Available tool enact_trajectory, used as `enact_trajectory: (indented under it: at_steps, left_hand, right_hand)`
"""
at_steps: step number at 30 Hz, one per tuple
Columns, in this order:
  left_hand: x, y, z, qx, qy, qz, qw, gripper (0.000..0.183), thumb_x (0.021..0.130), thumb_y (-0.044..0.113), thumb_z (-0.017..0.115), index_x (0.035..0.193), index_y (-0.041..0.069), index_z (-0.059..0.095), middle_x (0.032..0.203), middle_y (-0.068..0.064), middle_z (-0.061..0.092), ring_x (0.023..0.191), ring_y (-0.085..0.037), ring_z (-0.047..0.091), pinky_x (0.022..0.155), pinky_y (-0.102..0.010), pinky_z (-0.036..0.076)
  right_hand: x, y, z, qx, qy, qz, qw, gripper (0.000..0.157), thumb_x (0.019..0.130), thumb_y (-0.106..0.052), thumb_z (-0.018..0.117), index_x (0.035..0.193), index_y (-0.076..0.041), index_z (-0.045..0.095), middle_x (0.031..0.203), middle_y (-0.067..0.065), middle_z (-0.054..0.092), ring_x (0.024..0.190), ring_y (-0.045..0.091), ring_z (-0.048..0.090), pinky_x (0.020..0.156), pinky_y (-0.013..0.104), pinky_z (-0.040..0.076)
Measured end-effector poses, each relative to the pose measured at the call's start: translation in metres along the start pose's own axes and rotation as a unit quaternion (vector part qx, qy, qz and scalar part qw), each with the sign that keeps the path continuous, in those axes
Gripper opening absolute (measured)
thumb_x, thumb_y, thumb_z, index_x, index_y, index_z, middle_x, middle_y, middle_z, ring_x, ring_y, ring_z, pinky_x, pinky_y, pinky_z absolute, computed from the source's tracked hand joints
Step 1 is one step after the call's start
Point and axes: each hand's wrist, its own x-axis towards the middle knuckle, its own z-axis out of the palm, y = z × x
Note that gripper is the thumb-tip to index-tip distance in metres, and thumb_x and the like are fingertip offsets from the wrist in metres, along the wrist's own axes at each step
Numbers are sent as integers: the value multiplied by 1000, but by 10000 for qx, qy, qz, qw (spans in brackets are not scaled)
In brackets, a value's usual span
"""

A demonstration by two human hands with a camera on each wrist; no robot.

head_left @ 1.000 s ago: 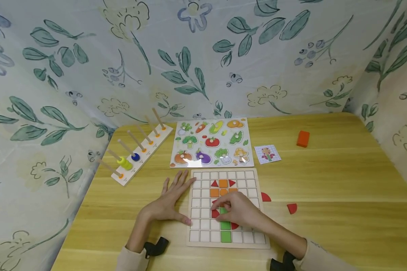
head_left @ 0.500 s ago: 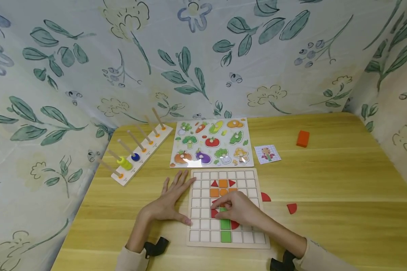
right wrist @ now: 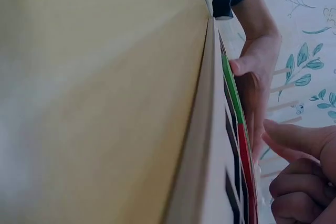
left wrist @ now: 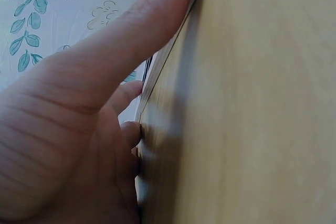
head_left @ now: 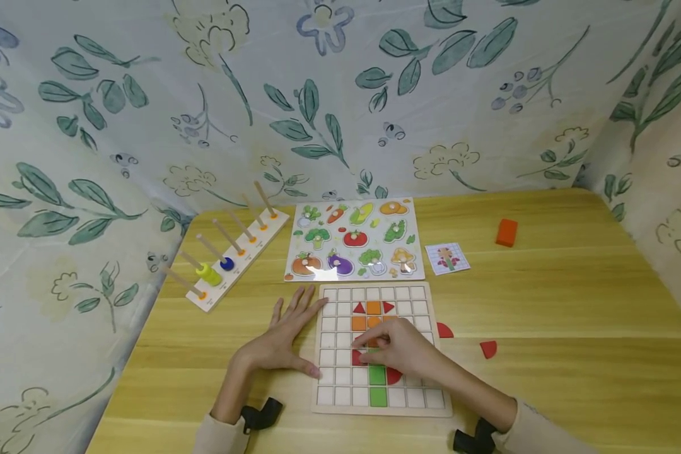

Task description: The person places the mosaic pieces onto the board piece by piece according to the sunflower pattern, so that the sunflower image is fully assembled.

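Note:
A wooden grid board [head_left: 327, 410] lies at the table's front, bearing green squares [head_left: 378, 396], orange squares [head_left: 359, 323] and red triangles [head_left: 388, 307]. My left hand [head_left: 280, 343] lies along its left edge with fingers spread, thumb and fingertips at the frame; in the left wrist view the thumb [left wrist: 136, 30] reaches the board's side. Over the middle of the grid, my right hand [head_left: 400, 347] has index finger and thumb around a red piece [head_left: 357, 357] left of the green column, its other fingers curled. Another red piece [head_left: 394, 376] is partly hidden under that hand.
Right of the board lie a red semicircle-like piece [head_left: 445, 330] and a red quarter circle [head_left: 488, 349]. Behind are a vegetable puzzle [head_left: 289, 252], a pattern card [head_left: 448, 258] and an orange block [head_left: 507, 232]. A peg rack [head_left: 244, 258] with rings stands at left.
The red piece at my right thumb has shifted slightly left within the grid, and the right hand has edged with it. My left hand has stayed in place.

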Motion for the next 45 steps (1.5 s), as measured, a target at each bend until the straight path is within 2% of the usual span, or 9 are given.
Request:
enact_trajectory:
  at_steps: [2,4,9,12,18,27,36,41,45]
  left_hand:
    - [0,0,0,-15,-4,3,10000,131,70,50,93,168,22,12,175,-11,-14,161,-37,-20,122,-70,-18]
    - [1,0,1,15,-14,-18,10000,131,70,51,93,168,23,11,175,-10,-14,161,-35,-20,123,-68,-18]
    - [1,-1,1,33,-12,-9,10000,132,70,51,93,168,22,10,175,-10,-15,161,-36,-20,123,-69,-18]
    - [1,-2,1,49,-35,-27,10000,132,70,52,93,168,24,9,175,-9,-15,161,-35,-21,123,-68,-18]
    - [0,-1,1,55,-38,-36,10000,132,70,53,92,168,23,9,175,-9,-16,161,-34,-21,123,-68,-18]
    - [-1,2,1,5,-13,-12,10000,132,70,51,93,168,21,10,175,-10,-16,161,-36,-20,122,-69,-19]
    - [0,2,1,-1,-21,-2,10000,132,70,51,93,168,21,9,175,-10,-16,160,-37,-21,122,-70,-19]
    - [-1,1,1,27,-1,-9,10000,133,70,51,93,168,21,10,175,-11,-16,160,-37,-21,122,-70,-19]
    - [0,0,1,57,-10,-29,10000,133,70,52,93,168,23,9,175,-10,-16,161,-35,-21,122,-69,-19]
  right_hand:
    - [-3,3,-10,1,40,-52,10000,15,89,-19,82,104,-18,84,55,-7,41,50,4,34,49,17,26]
    - [-8,7,-23,9,106,-15,9999,14,91,-17,80,104,-16,84,62,-6,54,51,3,36,49,17,27]
    - [-23,23,-64,-105,218,394,9989,15,91,-13,78,106,-13,82,67,-3,51,58,6,36,53,18,29]
    - [-32,36,-88,-170,194,672,9974,17,89,-13,81,106,-12,81,67,-3,37,62,9,36,55,21,29]
    - [-44,56,-121,-139,172,1020,9945,24,84,-16,86,106,-10,79,66,-2,34,61,10,35,54,22,29]
    - [-42,69,-125,-234,-277,1043,9939,26,80,-23,89,101,-12,77,62,-4,38,55,9,36,50,21,27]
    - [-47,73,-139,-211,54,1262,9918,29,83,-20,87,109,-10,78,65,-3,35,61,10,35,53,23,27]
    - [-45,69,-133,-513,216,1218,9910,31,79,-30,90,100,-11,77,63,-4,38,57,10,36,51,23,27]
    - [-44,66,-129,-684,259,1158,9906,22,81,-24,88,96,-13,77,63,-4,40,57,9,38,51,21,27]
